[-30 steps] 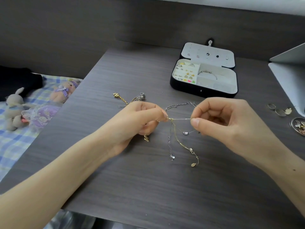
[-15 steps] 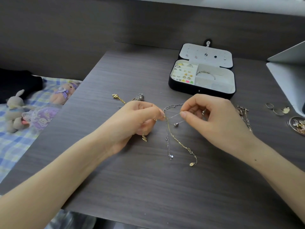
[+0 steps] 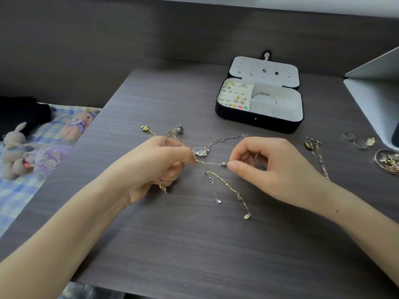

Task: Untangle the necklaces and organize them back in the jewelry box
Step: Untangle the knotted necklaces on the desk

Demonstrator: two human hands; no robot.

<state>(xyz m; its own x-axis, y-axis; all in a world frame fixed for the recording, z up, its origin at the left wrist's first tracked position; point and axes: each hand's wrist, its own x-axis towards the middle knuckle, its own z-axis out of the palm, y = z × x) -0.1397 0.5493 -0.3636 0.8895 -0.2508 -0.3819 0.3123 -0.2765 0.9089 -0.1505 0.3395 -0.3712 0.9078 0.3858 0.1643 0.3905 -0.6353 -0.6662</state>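
A tangle of thin gold and silver necklaces (image 3: 218,180) lies mid-table between my hands. My left hand (image 3: 155,165) pinches one end of a fine chain at its fingertips. My right hand (image 3: 272,167) pinches the other end, so a short stretch is pulled taut between them. A pale stone pendant (image 3: 200,151) lies just behind that stretch. Loose chain ends hang toward me on the wood. The open black jewelry box (image 3: 257,121) sits behind, with earrings, rings and a bangle in its white compartments.
More gold and silver pieces (image 3: 172,131) lie behind my left hand. Another necklace (image 3: 317,152) trails right of my right hand. Rings (image 3: 358,141) and a small dish of jewelry (image 3: 388,159) sit far right by a white stand (image 3: 375,93). Plush toys (image 3: 15,152) lie on a bed left of the table.
My right hand drew in toward the left, then pulled slightly back out, keeping the fine chain taut. The pale stone pendant has come into view behind the chain.
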